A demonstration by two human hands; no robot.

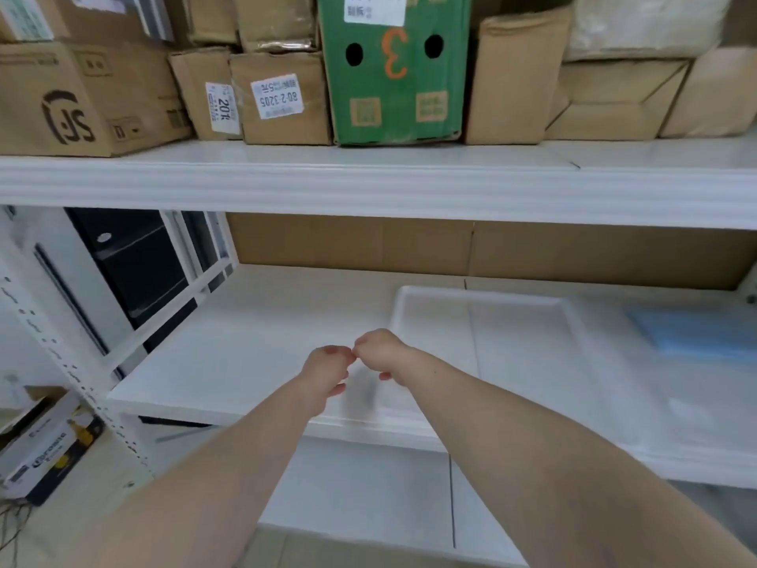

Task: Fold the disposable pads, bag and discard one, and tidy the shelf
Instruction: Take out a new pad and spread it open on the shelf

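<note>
Pads (692, 336), a pale blue folded stack, lie blurred on the right of the lower shelf (245, 362), well apart from both hands. Nearer, the left hand (325, 373) and right hand (381, 352) meet knuckle to knuckle above the shelf's front, fingers curled under; whether they pinch anything I cannot tell, as a smear hides the space below them. Just behind sits a white tray (483, 299). Farther up, cardboard boxes (282, 98) flank a green box (395, 67), tops cut off
</note>
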